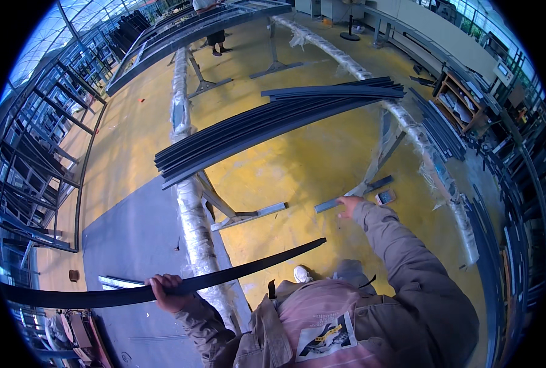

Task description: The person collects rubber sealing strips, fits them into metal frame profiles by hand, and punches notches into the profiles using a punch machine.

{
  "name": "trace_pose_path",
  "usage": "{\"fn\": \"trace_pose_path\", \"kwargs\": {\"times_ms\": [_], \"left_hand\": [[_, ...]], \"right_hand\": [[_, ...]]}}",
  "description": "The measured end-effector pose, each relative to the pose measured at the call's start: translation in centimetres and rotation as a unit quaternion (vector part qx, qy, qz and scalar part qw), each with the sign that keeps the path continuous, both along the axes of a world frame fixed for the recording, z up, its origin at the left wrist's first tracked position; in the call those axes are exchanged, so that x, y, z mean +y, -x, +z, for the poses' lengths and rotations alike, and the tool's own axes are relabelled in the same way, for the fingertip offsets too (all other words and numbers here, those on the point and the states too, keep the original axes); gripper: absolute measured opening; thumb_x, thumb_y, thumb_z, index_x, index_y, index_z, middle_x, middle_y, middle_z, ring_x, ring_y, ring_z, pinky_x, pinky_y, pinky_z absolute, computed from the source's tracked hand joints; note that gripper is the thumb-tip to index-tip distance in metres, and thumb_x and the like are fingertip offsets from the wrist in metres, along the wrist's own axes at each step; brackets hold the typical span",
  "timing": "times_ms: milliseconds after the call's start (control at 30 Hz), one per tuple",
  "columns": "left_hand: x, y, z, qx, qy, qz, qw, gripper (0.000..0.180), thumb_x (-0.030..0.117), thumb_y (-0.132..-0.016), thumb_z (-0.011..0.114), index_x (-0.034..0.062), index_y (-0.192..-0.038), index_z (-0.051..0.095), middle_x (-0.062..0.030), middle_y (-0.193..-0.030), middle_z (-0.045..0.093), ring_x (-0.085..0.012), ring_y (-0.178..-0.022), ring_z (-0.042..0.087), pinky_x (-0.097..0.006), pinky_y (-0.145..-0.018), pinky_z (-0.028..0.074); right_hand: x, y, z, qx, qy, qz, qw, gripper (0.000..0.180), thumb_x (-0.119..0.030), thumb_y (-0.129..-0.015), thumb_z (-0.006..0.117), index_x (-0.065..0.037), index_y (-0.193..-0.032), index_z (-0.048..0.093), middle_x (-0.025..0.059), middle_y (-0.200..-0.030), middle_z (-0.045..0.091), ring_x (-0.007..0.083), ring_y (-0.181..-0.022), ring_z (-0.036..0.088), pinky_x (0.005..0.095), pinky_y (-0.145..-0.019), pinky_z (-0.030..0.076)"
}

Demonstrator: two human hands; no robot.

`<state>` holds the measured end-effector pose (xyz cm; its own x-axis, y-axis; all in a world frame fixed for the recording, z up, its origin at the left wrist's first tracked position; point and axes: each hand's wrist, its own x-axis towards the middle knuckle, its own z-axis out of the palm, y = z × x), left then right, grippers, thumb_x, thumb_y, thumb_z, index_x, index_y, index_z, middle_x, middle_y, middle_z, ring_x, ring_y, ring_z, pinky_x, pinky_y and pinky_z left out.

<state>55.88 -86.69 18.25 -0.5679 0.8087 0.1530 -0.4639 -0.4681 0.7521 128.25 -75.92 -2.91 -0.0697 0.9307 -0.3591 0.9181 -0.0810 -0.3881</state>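
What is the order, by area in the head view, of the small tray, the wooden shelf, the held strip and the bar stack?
1. bar stack
2. held strip
3. wooden shelf
4. small tray
Nearness enlarges the held strip; real sizes may rank differently.

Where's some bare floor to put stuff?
Yellow floor shows bare between the raised dark strips and stand feet; mostly bare grey floor lies beyond the held strip, left of the left wrapped rail. Far right's crowded: dark bars, wooden shelf.

grey-brown jacket (432, 300) | pink shirt (313, 300) | rectangular chest print (328, 339) | white shoe (302, 274)
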Motion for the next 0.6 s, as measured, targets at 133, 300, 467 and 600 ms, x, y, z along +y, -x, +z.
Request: {"fn": "trace_pose_path", "kwargs": {"times_ms": [133,300,467,600], "left_hand": [[0.8,-4.5,1.0,0.059,0.018,0.088,0.994,0.011,0.014,-0.116,0.07,0.0111,-0.117,0.06,-0.0028,-0.081,0.055,-0.0166,-0.069,0.058,-0.037,-0.065,0.054],[-0.9,-10.9,-2.8,0.144,0.03,0.18,0.973,0.01,0.01,-0.115,0.07,0.0073,-0.118,0.061,-0.006,-0.078,0.057,-0.0182,-0.068,0.06,-0.037,-0.066,0.055],[-4.4,-20.0,-4.3,0.149,0.085,0.332,0.928,0.012,0.005,-0.113,0.071,0.0046,-0.118,0.06,-0.0109,-0.079,0.062,-0.0221,-0.071,0.065,-0.037,-0.07,0.058],[-4.1,-28.4,-4.1,0.137,0.095,0.397,0.902,0.016,0.004,-0.111,0.075,0.0044,-0.118,0.061,-0.0119,-0.08,0.063,-0.0229,-0.073,0.066,-0.038,-0.072,0.059]], "right_hand": [[17.2,-3.7,10.3,0.034,-0.101,0.002,0.994,0.076,-0.039,-0.096,0.095,-0.01,-0.162,0.07,0.0218,-0.155,0.078,0.0418,-0.146,0.073,0.0498,-0.124,0.057],[33.1,-14.9,17.6,-0.035,-0.21,0.077,0.974,0.093,-0.026,-0.088,0.101,-0.012,-0.17,0.06,0.0201,-0.17,0.066,0.0423,-0.156,0.064,0.0486,-0.13,0.053],[42.9,-28.9,20.9,-0.114,-0.141,0.128,0.975,0.099,-0.027,-0.079,0.108,-0.009,-0.163,0.06,0.0224,-0.16,0.067,0.0453,-0.153,0.064,0.0508,-0.127,0.054],[45.2,-33.3,20.9,-0.166,-0.095,0.147,0.97,0.104,-0.028,-0.071,0.114,-0.007,-0.158,0.061,0.0243,-0.152,0.069,0.0478,-0.15,0.065,0.0525,-0.125,0.055]]}}
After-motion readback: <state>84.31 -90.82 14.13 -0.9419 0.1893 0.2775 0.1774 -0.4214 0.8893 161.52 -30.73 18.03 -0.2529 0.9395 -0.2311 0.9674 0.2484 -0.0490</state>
